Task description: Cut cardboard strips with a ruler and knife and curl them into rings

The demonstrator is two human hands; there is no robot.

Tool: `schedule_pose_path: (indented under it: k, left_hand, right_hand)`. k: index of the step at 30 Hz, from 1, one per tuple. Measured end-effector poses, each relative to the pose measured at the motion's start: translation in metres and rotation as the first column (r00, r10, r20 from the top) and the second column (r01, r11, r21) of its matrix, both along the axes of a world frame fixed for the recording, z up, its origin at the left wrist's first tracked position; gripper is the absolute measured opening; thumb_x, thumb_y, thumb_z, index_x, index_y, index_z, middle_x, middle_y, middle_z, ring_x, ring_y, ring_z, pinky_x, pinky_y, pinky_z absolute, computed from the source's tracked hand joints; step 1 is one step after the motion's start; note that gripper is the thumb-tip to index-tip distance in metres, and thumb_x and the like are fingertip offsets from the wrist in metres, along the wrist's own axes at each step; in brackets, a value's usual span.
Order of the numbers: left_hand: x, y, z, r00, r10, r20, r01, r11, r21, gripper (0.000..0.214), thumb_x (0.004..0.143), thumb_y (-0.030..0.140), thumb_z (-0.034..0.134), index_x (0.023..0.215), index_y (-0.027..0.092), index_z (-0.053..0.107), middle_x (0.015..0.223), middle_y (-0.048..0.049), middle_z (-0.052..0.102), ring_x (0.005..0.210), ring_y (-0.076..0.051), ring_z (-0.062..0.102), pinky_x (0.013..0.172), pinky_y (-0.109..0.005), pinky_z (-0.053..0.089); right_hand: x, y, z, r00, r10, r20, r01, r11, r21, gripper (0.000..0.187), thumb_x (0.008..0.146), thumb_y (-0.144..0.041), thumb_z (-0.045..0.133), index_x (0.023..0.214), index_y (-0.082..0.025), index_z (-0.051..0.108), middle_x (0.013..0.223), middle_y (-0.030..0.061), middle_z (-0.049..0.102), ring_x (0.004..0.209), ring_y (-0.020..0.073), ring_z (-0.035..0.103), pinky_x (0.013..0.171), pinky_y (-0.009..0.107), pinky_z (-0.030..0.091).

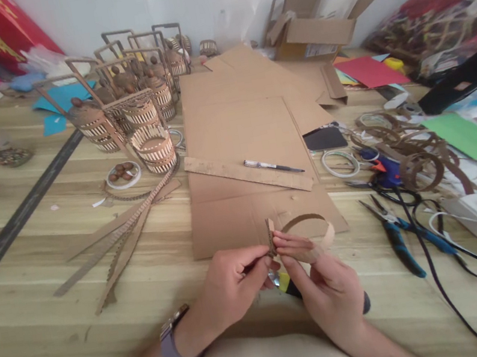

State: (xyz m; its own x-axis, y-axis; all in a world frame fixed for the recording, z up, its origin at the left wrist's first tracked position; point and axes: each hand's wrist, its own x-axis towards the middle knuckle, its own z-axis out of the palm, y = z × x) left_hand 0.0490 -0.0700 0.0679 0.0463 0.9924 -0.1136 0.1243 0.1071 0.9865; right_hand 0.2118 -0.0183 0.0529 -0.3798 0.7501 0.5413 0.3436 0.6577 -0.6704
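Observation:
My left hand (232, 280) pinches one end of a narrow cardboard strip (304, 219) between thumb and forefinger. Facing it, my right hand (324, 283) is closed on the same strip, its fingers pressed flat along it. The strip's short end stands upright between my fingertips, and the rest curls in a loop behind my right hand. A tool with a yellow and black handle (286, 285) lies under my hands, mostly hidden by them. Just beyond is a large cardboard sheet (245, 220), bearing a cardboard ruler-like strip (242, 175) and a pen (273, 166).
Small lantern-like baskets (153, 147) with tall handles stand at the back left, near loose cardboard strips (125, 228). Pliers (395, 237), a blue glue gun (387, 169), black cables and coiled strips (424, 169) crowd the right. An open box (310, 32) stands behind.

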Motion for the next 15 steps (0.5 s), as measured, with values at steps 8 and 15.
schedule_pose_path:
  k: [8,15]
  left_hand:
    - [-0.0003,0.0035,-0.0036,0.999,-0.014,0.031,0.016,0.999,-0.042,0.016,0.092,0.031,0.057,0.092,0.017,0.064,0.079,-0.0013,0.071,0.072,-0.014,0.067,0.065,-0.020,0.049]
    - [0.0016,0.0021,-0.0027,0.996,0.031,-0.080,-0.031,1.000,0.004,0.022,0.095,0.028,0.050,0.080,0.017,0.061,0.069,0.0009,0.067,0.065,-0.012,0.063,0.060,-0.018,0.045]
  right_hand:
    - [0.0015,0.0056,-0.0054,0.996,0.062,0.060,-0.073,0.979,0.192,0.019,0.087,-0.009,0.063,0.100,-0.022,0.069,0.097,0.0050,0.077,0.098,0.0218,0.072,0.086,0.037,0.057]
    - [0.0005,0.0043,-0.0058,0.989,0.009,0.148,-0.053,0.954,0.296,0.018,0.088,-0.009,0.059,0.099,-0.023,0.065,0.102,0.0045,0.077,0.110,0.0249,0.068,0.097,0.042,0.044]
